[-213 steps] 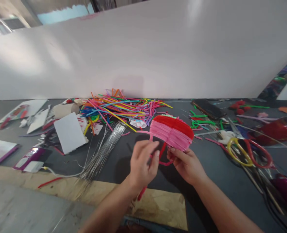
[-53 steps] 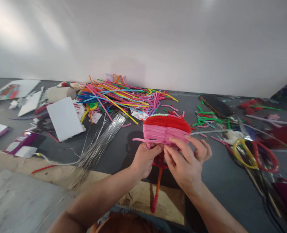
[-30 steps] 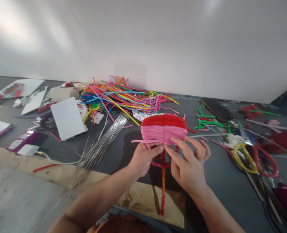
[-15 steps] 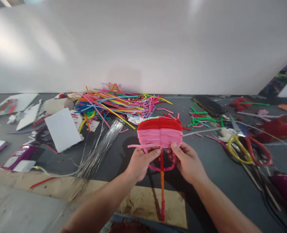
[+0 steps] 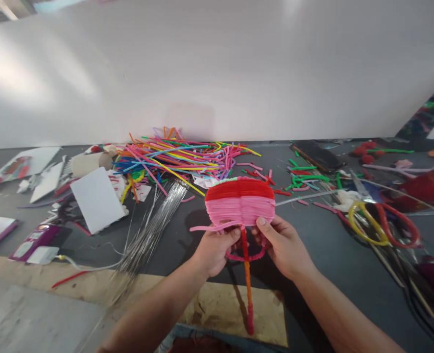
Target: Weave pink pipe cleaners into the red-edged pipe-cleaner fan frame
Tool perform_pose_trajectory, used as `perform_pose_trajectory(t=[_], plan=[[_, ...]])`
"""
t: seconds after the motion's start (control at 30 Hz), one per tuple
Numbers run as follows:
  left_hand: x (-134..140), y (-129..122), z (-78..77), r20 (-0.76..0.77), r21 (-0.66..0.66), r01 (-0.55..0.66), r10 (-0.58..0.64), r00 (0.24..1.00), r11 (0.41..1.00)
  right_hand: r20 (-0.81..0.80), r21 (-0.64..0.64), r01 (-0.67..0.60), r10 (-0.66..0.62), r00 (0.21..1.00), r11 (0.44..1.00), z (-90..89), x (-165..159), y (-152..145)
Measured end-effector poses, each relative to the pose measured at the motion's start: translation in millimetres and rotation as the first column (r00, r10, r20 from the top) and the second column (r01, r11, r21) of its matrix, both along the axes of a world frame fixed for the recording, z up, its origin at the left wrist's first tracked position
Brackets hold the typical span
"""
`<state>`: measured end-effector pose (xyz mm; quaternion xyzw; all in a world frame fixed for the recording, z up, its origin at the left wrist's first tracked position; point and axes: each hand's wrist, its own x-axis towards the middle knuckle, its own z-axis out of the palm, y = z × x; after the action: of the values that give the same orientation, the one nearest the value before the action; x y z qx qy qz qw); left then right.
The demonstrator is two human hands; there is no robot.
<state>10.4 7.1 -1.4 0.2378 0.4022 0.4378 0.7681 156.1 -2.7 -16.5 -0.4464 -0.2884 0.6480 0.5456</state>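
Note:
Between my hands is a pipe-cleaner craft piece (image 5: 240, 202), a rounded panel with a red band above pink rows and a pale edge at the top. A stem (image 5: 248, 279) wrapped in red, orange and pink runs down from it, and a pink loop (image 5: 255, 256) hangs under the panel. My left hand (image 5: 215, 247) is closed at the lower left edge, thumb on the loose pink pipe cleaner (image 5: 205, 228) that sticks out leftward. My right hand (image 5: 285, 242) pinches the lower right edge, thumb in front. The fingers behind the panel are partly hidden.
A heap of colourful pipe cleaners (image 5: 180, 154) lies at the back, with a bundle of thin wires (image 5: 154, 220) before it. Scissors (image 5: 367, 223) and green offcuts (image 5: 305, 179) are on the right. A white card (image 5: 97, 198) and a purple glue-gun-like tool (image 5: 35, 242) lie left.
The loose pink pipe cleaner's end has dropped slightly, and the stem's lower end has swung a little right. The view has shifted slightly; both hands keep their hold.

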Motion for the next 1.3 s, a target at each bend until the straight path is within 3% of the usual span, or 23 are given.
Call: perform_pose_trajectory(t=[0.2,0.43,0.7,1.0,1.3], plan=[[-4,2,1.0,0.08,-0.072,0.134,-0.128,0.989,0.988,-0.105,-0.032,-0.038,0.035,0.994,0.999,-0.4,0,0],[-3,1,-1.4,0.098,-0.123,0.079,-0.067,0.993,0.989,-0.125,-0.063,-0.043,0.035,0.992,0.997,4.6,-2,2],[-1,1,8.5,0.085,-0.091,0.093,-0.085,0.993,0.992,-0.149,-0.059,-0.04,0.031,0.988,0.997,1.8,-1,1],[-2,2,7.4,-0.006,-0.011,0.122,-0.122,0.992,0.992,-0.049,-0.011,0.051,-0.052,0.997,0.999,1.7,1,3],[1,2,1.9,-0.071,0.034,0.046,-0.044,0.997,0.998,0.087,0.059,0.054,-0.059,0.994,0.997,1.6,-1,-1]])
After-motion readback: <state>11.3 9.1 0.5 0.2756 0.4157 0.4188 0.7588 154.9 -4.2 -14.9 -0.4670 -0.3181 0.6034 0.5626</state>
